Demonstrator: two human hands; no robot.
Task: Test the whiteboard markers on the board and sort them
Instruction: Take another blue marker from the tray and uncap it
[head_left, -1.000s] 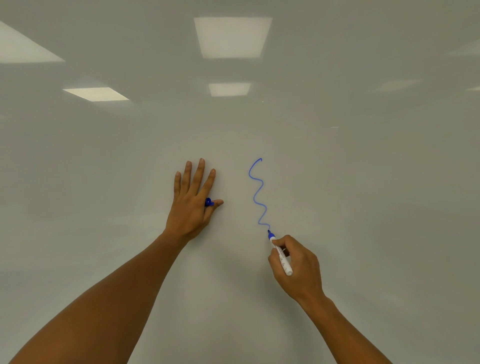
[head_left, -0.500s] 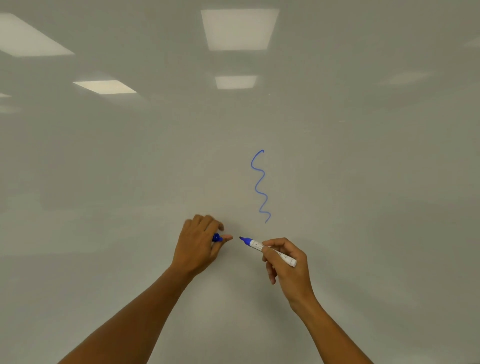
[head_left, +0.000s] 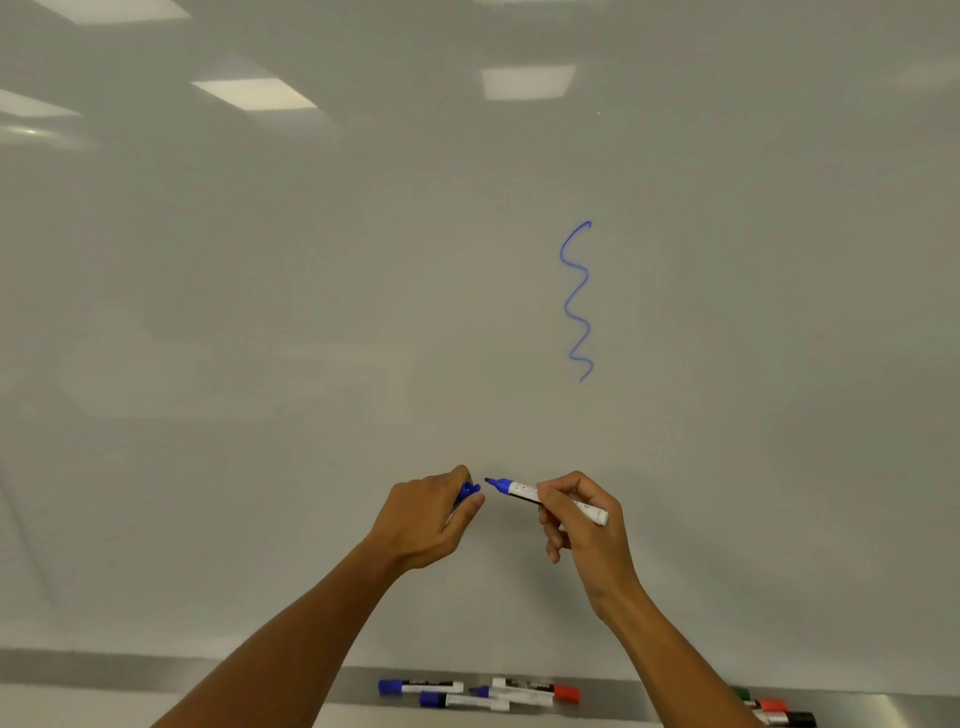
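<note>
My right hand (head_left: 587, 540) grips an uncapped blue whiteboard marker (head_left: 524, 491) with a white barrel, its tip pointing left. My left hand (head_left: 431, 519) pinches the marker's blue cap (head_left: 467, 491) between thumb and fingers, the cap's opening a short gap from the tip. Both hands hover in front of the whiteboard (head_left: 260, 312). A wavy blue line (head_left: 577, 301) runs down the board above my right hand.
A metal tray (head_left: 156, 670) runs along the board's bottom edge. Several capped markers (head_left: 478, 693), blue and red, lie on it between my forearms. More markers (head_left: 776, 712) with green, red and black caps lie at the tray's right, partly hidden by my right forearm.
My right hand lifted the marker off the board and turned its tip left. My left hand left the board, curled round the cap and came close to the tip. The view tilted down, revealing the tray.
</note>
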